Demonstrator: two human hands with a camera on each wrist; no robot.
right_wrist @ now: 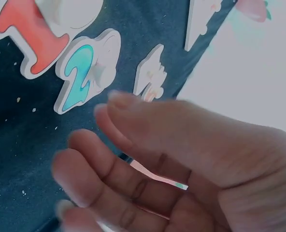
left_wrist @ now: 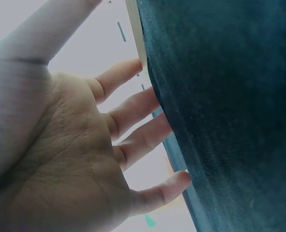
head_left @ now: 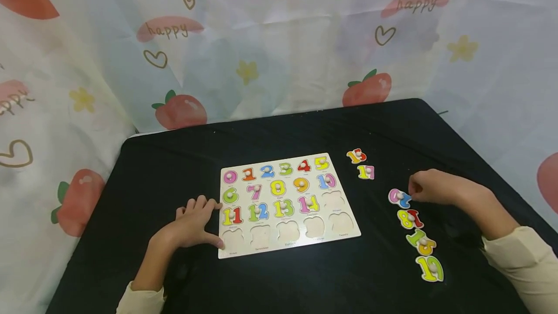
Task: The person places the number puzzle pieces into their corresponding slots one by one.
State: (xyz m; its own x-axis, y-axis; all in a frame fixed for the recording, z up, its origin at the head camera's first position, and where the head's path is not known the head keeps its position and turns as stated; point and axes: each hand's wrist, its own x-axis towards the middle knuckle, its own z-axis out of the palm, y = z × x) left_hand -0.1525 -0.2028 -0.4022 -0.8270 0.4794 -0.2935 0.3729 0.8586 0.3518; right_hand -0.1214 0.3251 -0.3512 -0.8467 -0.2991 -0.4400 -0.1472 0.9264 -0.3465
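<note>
A wooden number-puzzle board point(head_left: 267, 254) lies on the black cloth, with knobbed pieces 0 to 14 in its recesses. My left hand point(head_left: 187, 227) is at its left edge, fingers spread, thumb on the lower left corner. In the left wrist view, the fingertips point(left_wrist: 133, 65) reach the board's edge. To the right, my right hand point(head_left: 442, 188) is beside the pink-and-blue 20 piece point(head_left: 394, 196). The right wrist view shows its fingers loosely bent with nothing between them, and the 20 piece point(right_wrist: 78, 79) with its knob lies just beyond the fingertips.
Below the 20 piece lie the 18 piece point(head_left: 410, 218), a green-and-orange piece point(head_left: 414, 237) and the 19 piece point(head_left: 425, 268) in a column. An orange-and-red piece point(head_left: 352, 157) and the 17 piece point(head_left: 363, 172) lie beyond the board's right side. A printed curtain point(head_left: 279, 62) hangs behind.
</note>
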